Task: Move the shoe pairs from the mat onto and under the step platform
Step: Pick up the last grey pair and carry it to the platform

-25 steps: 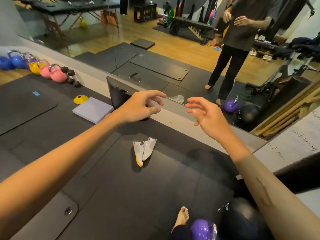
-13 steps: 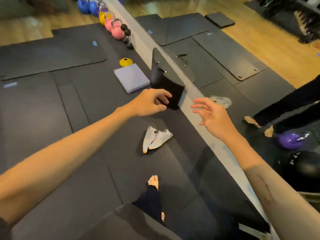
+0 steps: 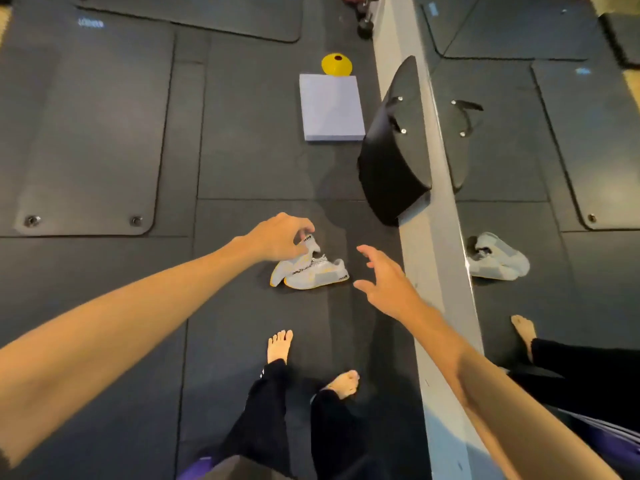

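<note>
On the mat (image 3: 104,306): white-and-orange shoe pair (image 3: 310,270)
Left hand (image 3: 280,240): pinching the pair's heel
Right hand (image 3: 384,278): fingers spread, at 3 o'clock of the pair

Left hand (image 3: 280,239) hides shoe (image 3: 304,252) heel; dumbbell (image 3: 363,22) cropped

open mat (image 3: 242,161) left, black wedge (image 3: 391,161) beyond

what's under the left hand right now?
The heel end of the grey-and-yellow shoe pair, lying on the dark mat. The left hand curls over the nearer shoe's collar; its fingertips and the contact itself are hidden. The right hand hovers open alongside.
</note>
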`<state>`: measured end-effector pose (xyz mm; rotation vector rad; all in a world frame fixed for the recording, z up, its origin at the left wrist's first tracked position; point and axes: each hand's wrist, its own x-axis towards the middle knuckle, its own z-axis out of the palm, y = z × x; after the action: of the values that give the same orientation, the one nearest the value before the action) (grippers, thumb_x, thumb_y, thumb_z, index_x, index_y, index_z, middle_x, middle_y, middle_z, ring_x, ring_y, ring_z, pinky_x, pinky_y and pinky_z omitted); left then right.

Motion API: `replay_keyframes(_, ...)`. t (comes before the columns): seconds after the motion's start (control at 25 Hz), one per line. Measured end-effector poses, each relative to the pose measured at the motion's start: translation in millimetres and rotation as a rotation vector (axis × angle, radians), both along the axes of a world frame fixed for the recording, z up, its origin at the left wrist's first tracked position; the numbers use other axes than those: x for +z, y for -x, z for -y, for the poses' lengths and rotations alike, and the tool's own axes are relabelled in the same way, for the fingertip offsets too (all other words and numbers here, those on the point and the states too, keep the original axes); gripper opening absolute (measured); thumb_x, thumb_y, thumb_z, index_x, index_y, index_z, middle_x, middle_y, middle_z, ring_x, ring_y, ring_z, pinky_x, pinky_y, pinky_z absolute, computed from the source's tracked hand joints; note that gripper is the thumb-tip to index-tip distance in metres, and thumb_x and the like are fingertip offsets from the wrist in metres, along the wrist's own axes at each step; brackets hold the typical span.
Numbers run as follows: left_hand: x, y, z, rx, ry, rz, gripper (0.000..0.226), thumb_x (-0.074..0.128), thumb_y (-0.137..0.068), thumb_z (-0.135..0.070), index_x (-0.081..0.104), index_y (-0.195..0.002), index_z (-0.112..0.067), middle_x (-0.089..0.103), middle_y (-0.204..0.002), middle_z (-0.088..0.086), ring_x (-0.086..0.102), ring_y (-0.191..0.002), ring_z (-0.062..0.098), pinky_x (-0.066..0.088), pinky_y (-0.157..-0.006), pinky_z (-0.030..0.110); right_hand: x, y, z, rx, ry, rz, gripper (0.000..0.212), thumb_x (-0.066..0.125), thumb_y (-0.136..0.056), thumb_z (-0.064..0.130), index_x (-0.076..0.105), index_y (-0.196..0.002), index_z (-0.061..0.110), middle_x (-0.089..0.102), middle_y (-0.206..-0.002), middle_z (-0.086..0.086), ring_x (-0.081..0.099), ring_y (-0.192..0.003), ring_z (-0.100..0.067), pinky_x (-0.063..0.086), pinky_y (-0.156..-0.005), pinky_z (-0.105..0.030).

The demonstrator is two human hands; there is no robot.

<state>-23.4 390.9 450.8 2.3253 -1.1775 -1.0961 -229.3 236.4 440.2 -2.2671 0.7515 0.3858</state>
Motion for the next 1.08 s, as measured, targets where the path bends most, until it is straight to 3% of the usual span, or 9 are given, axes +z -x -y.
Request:
replay_keyframes(0.2,-137,4,50,-0.005,-0.206,0.176,0.051,0.062,-0.083,-0.04,0.049,-0.13,-0.026,0.06,-0.121,-0.002,0.056,-0.109,0.024,0.049,-0.081,0.039,-157,-28,60,0.297,0.027,-0.138,0.087,0.07,-0.087,0.025,0.013,-0.152,0.024,0.022,-0.155,0.002,0.039,-0.135,-0.025,0.046,-0.097,-0.046)
replay_keyframes(0.48,-367,-2,106,0.184,-0.185,0.209,0.056,0.065,-0.082,-0.04,0.047,-0.131,-0.021,0.056,-0.126,0.003,0.053,-0.114,0.029,0.046,-0.083,0.043,-387,-57,130,0.432,0.05,-0.031,0.089,0.071,-0.085,0.024,0.014,-0.153,0.022,0.03,-0.153,0.001,0.044,-0.131,-0.026,0.049,-0.093,-0.048)
replay_keyframes(0.6,-465,9,102,0.303,-0.28,0.213,0.048,0.062,-0.085,-0.03,0.049,-0.128,-0.013,0.056,-0.127,0.012,0.053,-0.116,0.035,0.045,-0.085,0.045,-482,-62,142,0.528,0.13,-0.065,0.087,0.072,-0.084,0.021,0.018,-0.152,0.018,0.033,-0.152,-0.002,0.044,-0.13,-0.027,0.045,-0.092,-0.042)
replay_keyframes(0.72,-556,32,96,0.503,-0.419,0.118,0.044,0.054,-0.093,-0.029,0.05,-0.128,-0.003,0.052,-0.131,0.022,0.051,-0.118,0.041,0.044,-0.088,0.044,-570,-66,145,0.606,0.212,-0.117,0.083,0.072,-0.084,0.02,0.022,-0.15,0.011,0.029,-0.153,-0.006,0.031,-0.14,-0.025,0.038,-0.102,-0.037)
replay_keyframes(0.8,-604,46,94,0.618,-0.474,0.027,0.054,0.047,-0.097,-0.034,0.038,-0.136,0.001,0.038,-0.144,0.025,0.04,-0.129,0.042,0.038,-0.098,0.046,-614,-63,142,0.657,0.272,-0.152,0.08,0.067,-0.088,0.022,0.019,-0.151,0.009,0.021,-0.158,-0.008,0.017,-0.146,-0.025,0.034,-0.107,-0.039)
replay_keyframes(0.88,-637,56,97,0.675,-0.486,-0.045,0.07,0.042,-0.097,-0.044,0.015,-0.148,-0.004,0.006,-0.158,0.021,0.016,-0.142,0.043,0.027,-0.111,0.05,-640,-56,142,0.672,0.327,-0.188,0.076,0.065,-0.088,0.024,0.022,-0.148,0.007,0.022,-0.156,-0.01,0.016,-0.146,-0.027,0.038,-0.103,-0.043)
replay_keyframes(0.96,-659,60,101,0.712,-0.458,0.006,0.081,0.039,-0.093,-0.058,0.003,-0.152,-0.015,-0.014,-0.158,0.02,-0.002,-0.145,0.043,0.02,-0.112,0.056,-652,-44,140,0.63,0.36,-0.108,0.063,0.074,-0.078,0.022,0.042,-0.131,0.006,0.041,-0.14,-0.012,0.034,-0.135,-0.03,0.045,-0.087,-0.042)
replay_keyframes(1.04,-674,50,104,0.777,-0.402,0.126,0.086,0.039,-0.09,-0.065,-0.001,-0.153,-0.023,-0.019,-0.158,0.019,-0.004,-0.144,0.045,0.015,-0.112,0.059,-657,-27,135,0.718,0.479,0.011,0.049,0.088,-0.06,0.024,0.058,-0.098,0.01,0.062,-0.102,-0.011,0.061,-0.096,-0.028,0.047,-0.063,-0.036)
replay_keyframes(1.08,-679,40,100,0.83,-0.354,0.168,0.087,0.041,-0.089,-0.064,-0.001,-0.153,-0.023,-0.017,-0.158,0.018,-0.001,-0.144,0.047,0.013,-0.114,0.058,-659,-16,130,0.804,0.509,0.049,0.046,0.092,-0.052,0.024,0.06,-0.084,0.013,0.064,-0.081,-0.008,0.063,-0.074,-0.026,0.045,-0.055,-0.034)
